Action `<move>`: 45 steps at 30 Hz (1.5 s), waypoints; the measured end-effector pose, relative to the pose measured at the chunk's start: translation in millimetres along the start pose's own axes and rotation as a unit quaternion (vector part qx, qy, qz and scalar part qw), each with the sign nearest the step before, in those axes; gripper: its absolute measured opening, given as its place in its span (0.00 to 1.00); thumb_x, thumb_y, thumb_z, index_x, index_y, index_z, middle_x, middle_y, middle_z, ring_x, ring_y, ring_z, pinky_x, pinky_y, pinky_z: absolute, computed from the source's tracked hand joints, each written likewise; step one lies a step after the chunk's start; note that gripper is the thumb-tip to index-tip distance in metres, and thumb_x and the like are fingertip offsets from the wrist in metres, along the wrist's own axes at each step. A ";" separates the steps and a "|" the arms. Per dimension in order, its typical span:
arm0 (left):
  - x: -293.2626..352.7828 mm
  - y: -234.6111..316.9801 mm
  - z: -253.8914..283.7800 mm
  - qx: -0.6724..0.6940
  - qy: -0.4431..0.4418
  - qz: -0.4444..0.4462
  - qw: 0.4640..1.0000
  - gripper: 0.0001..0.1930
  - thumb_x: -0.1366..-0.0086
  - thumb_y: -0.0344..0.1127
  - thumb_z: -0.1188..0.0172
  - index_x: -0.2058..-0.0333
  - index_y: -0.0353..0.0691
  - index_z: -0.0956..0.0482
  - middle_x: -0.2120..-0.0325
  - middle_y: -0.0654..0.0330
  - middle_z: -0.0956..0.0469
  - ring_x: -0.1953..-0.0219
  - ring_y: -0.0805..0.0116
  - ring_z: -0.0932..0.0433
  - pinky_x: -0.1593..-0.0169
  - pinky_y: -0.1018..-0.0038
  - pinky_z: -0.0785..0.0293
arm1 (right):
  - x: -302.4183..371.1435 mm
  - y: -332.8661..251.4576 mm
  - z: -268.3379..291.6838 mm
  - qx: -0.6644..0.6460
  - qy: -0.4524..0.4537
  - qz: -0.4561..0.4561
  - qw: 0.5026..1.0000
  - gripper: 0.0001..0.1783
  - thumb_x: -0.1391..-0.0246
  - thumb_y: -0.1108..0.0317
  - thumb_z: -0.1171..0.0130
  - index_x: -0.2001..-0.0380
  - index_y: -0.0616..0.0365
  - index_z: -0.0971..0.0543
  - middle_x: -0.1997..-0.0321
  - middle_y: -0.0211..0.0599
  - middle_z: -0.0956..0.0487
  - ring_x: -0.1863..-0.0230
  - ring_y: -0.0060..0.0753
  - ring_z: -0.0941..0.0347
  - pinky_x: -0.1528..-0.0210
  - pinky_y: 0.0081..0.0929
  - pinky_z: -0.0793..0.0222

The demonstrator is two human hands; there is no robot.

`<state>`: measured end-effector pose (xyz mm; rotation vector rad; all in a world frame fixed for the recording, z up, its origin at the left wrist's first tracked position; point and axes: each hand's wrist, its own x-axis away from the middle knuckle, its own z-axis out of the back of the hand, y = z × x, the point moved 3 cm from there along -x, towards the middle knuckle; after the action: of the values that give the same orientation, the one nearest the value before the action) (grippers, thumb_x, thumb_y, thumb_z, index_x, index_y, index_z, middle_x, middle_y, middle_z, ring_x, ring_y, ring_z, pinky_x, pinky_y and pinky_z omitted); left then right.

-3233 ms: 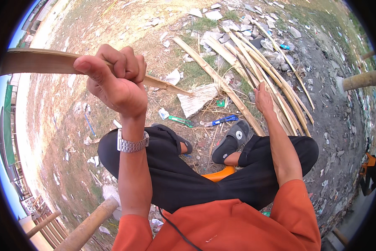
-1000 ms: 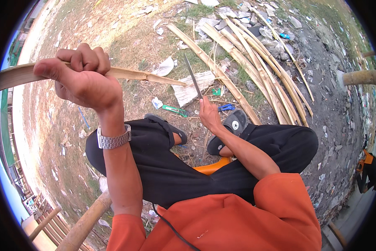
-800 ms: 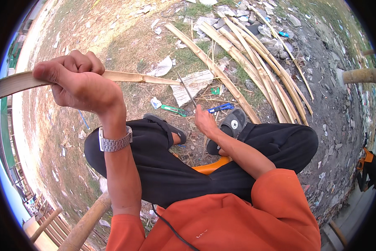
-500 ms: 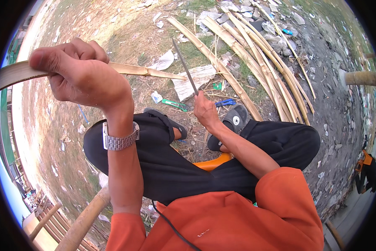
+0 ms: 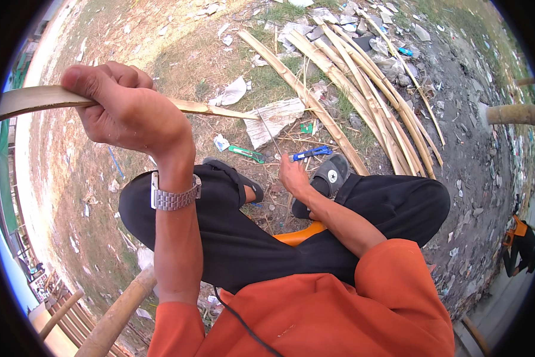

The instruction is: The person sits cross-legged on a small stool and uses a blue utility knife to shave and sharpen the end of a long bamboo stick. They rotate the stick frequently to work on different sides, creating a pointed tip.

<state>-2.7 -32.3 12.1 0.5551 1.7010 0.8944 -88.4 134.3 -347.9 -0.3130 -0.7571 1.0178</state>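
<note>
My left hand (image 5: 127,110) is raised and closed around a long flat bamboo strip (image 5: 211,109) that runs from the far left to a point near the middle. My right hand (image 5: 294,177) sits low, by my shoe (image 5: 331,177), and grips a thin dark knife (image 5: 271,135). The blade points up and left, and its tip meets the free end of the strip. A metal watch (image 5: 173,196) is on my left wrist. I sit cross-legged in black trousers on an orange seat (image 5: 300,234).
A heap of split bamboo strips (image 5: 362,89) lies ahead on the dirt. A green cutter (image 5: 248,154), a blue tool (image 5: 311,153) and white paper (image 5: 279,115) lie by my feet. Thick bamboo poles stand lower left (image 5: 115,312) and right (image 5: 511,114). A person (image 5: 520,244) crouches far right.
My right hand left the bamboo heap and took up the knife, then brought its blade to the strip's free end. My left hand shifted slightly right with the strip.
</note>
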 end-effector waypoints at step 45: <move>3.0 -2.1 7.5 0.110 -0.009 0.005 0.994 0.15 0.33 0.48 0.52 0.67 0.45 0.44 0.88 0.69 0.45 0.88 0.82 0.49 0.85 0.83 0.51 | -4.4 -20.4 20.7 -0.088 0.057 0.043 0.994 0.11 0.40 0.64 0.58 0.61 0.62 0.36 0.78 0.66 0.27 0.71 0.69 0.29 0.69 0.57 0.35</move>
<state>3.7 -29.2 7.7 0.7164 1.7925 0.7112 -91.0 118.0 -323.5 -0.5546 -0.7364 1.0066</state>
